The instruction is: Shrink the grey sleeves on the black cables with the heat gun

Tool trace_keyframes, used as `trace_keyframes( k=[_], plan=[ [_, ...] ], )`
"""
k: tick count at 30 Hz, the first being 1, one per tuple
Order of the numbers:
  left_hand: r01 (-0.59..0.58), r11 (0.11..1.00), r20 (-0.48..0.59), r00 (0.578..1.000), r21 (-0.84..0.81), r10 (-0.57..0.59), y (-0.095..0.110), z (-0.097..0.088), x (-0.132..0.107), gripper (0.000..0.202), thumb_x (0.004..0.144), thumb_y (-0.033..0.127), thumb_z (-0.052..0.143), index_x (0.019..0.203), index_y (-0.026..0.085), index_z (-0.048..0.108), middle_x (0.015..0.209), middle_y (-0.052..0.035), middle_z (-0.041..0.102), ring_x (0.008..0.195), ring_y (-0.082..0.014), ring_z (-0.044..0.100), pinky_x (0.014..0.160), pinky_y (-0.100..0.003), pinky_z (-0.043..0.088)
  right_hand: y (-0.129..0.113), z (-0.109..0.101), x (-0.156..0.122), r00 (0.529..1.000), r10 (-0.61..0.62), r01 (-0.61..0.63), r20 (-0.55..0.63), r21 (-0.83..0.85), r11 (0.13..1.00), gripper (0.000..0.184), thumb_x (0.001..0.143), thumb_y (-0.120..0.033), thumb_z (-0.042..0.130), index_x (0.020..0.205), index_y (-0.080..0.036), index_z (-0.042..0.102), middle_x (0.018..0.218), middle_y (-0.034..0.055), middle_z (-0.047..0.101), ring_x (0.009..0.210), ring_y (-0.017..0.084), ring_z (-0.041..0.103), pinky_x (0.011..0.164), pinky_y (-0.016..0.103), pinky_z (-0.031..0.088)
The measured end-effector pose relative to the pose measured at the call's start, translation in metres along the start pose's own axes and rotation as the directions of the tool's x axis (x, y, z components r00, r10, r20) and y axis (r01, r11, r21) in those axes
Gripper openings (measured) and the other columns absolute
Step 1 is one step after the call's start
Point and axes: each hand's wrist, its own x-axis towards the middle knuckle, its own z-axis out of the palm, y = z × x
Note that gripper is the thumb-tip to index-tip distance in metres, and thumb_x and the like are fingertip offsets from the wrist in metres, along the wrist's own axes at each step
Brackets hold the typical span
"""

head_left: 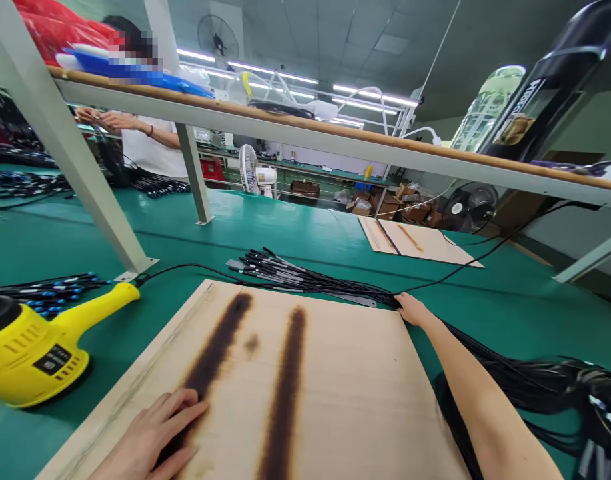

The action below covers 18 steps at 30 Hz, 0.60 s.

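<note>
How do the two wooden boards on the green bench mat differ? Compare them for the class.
The near wooden board has two dark scorched stripes, while the far wooden board shows only a faint brown streak. The person's left hand rests on the near board, while the far board has a dark strip lying across it instead. Both are pale and lie flat on the green mat.

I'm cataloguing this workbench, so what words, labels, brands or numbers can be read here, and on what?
Yellow heat gun: its black panel has markings, too small to read.
Black tube, upper right: white lettering and a small label, too blurred to read.
No other text can be read.
</note>
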Motion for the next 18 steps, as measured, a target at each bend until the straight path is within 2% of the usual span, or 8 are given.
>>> trace_keyframes(
  k=[5, 10, 13, 18],
  plan=[
    [0.078, 0.995, 0.020, 0.997, -0.058, -0.077, 0.007, 0.000, 0.007, 0.040, 0.080, 0.049, 0.058, 0.118, 0.037, 0.061, 0.118, -0.0001, 0.063, 0.105, -0.0224, 0.062, 0.090, -0.029, 0.052, 0.004, -0.005, 0.017, 0.995, -0.002, 0.002, 0.097, -0.005, 1.000, 0.029, 0.088, -0.032, 0.057, 0.112, -0.015, 0.057, 0.117, 0.0080, 0.058, 0.104, 0.021, 0.057, 0.088, 0.043, 0.049],
    [0.055, 0.998, 0.032, 0.998, -0.022, -0.054, 0.016, -0.006, 0.013, 0.041, 0.081, 0.047, 0.057, 0.121, 0.037, 0.058, 0.118, -0.0002, 0.063, 0.104, -0.0210, 0.061, 0.090, -0.027, 0.051, 0.005, -0.007, 0.022, 0.987, 0.032, -0.036, 0.160, 0.023, 0.999, 0.026, 0.088, -0.035, 0.056, 0.105, -0.015, 0.059, 0.105, 0.0054, 0.061, 0.092, 0.017, 0.060, 0.080, 0.038, 0.051],
    [0.065, 0.998, 0.029, 0.998, -0.022, -0.064, 0.018, -0.008, 0.012, 0.041, 0.081, 0.046, 0.057, 0.121, 0.037, 0.058, 0.118, 0.0000, 0.063, 0.106, -0.0210, 0.060, 0.091, -0.028, 0.050, 0.001, -0.007, 0.020, 0.987, 0.046, -0.052, 0.154, 0.033, 0.998, 0.026, 0.088, -0.037, 0.055, 0.100, -0.014, 0.060, 0.099, 0.0043, 0.062, 0.088, 0.016, 0.060, 0.079, 0.037, 0.051],
    [0.061, 0.998, 0.019, 0.998, -0.011, -0.061, 0.020, -0.006, 0.013, 0.041, 0.082, 0.045, 0.057, 0.122, 0.037, 0.057, 0.118, -0.0004, 0.062, 0.105, -0.0212, 0.060, 0.089, -0.028, 0.051, -0.002, -0.004, 0.015, 0.996, 0.052, -0.058, 0.079, 0.071, 0.996, 0.024, 0.088, -0.036, 0.055, 0.099, -0.014, 0.060, 0.101, 0.0052, 0.062, 0.093, 0.018, 0.059, 0.083, 0.039, 0.049]
  ],
)
